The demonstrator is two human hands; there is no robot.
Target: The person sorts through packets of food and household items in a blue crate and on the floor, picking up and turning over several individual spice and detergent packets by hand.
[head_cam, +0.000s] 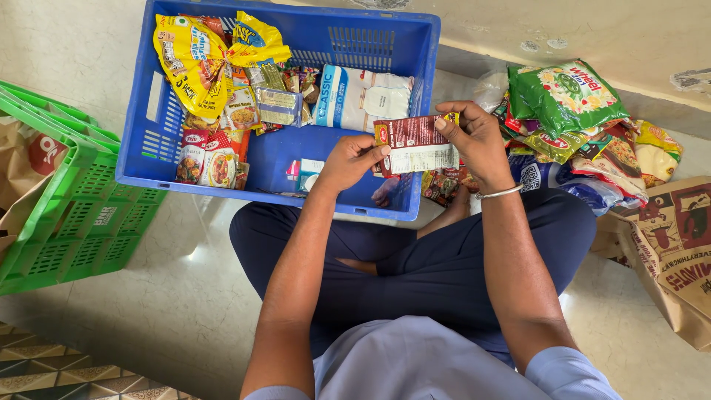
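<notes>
Both my hands hold a small dark red and white sachet point(415, 144) over the near right corner of a blue plastic crate point(337, 204). My left hand point(348, 159) pinches its left edge. My right hand point(478, 144), with a metal bangle on the wrist, grips its right edge and top. The crate holds yellow snack packs point(196, 55), a white and blue bag point(363, 96), red noodle packets point(211, 159) and a small box point(307, 174).
A green plastic crate point(74, 215) with a brown paper bag in it stands at the left. A pile of packets point(578, 126), topped by a green one, lies on the floor at the right beside brown paper bags point(674, 244). My crossed legs are below.
</notes>
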